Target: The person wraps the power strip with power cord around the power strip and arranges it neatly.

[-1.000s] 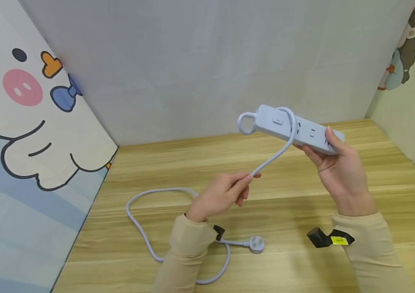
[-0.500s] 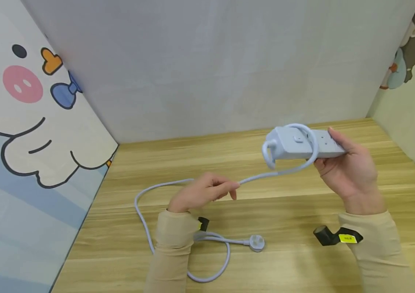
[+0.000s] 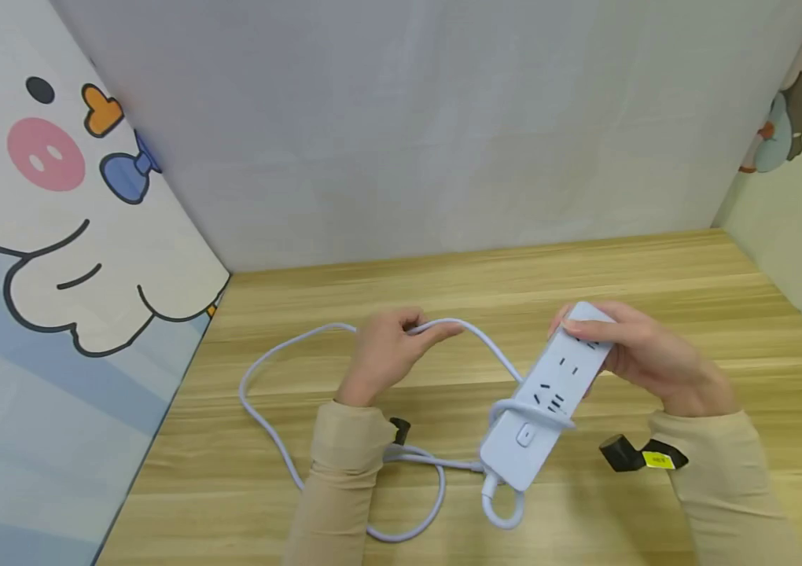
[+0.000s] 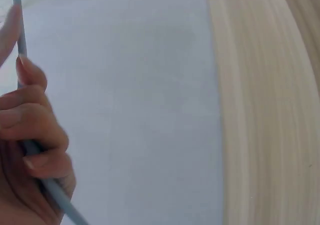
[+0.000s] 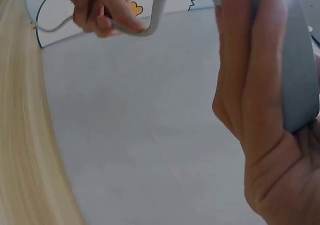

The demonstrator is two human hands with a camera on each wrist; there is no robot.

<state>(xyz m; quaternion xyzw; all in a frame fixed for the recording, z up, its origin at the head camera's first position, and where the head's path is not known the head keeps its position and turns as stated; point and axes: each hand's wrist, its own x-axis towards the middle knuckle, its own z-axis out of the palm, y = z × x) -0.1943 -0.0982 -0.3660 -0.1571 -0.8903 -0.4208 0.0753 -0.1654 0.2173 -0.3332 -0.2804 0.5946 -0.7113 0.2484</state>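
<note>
My right hand [image 3: 645, 354] grips the far end of a white power strip [image 3: 553, 393], tilted with its switch end toward me. In the right wrist view the fingers lie along the back of the strip [image 5: 302, 70]. One turn of the white cord [image 3: 535, 413] wraps round the strip between its switch and sockets. In the head view my left hand [image 3: 387, 350] holds the cord to the left of the strip. The left wrist view shows the fingers curled round the cord [image 4: 62, 200]. The plug is hidden behind the strip's switch end.
Loose cord [image 3: 259, 409] lies in loops on the wooden table [image 3: 748, 346], around and under the left forearm. A pale grey wall [image 3: 443, 134] stands behind the table. Printed panels flank it, with a cartoon duck [image 3: 104, 251] on the left.
My right hand has swung the power strip from nearly level to pointing down toward me, and lower. My left hand has moved left along the cord, and the plug has become hidden.
</note>
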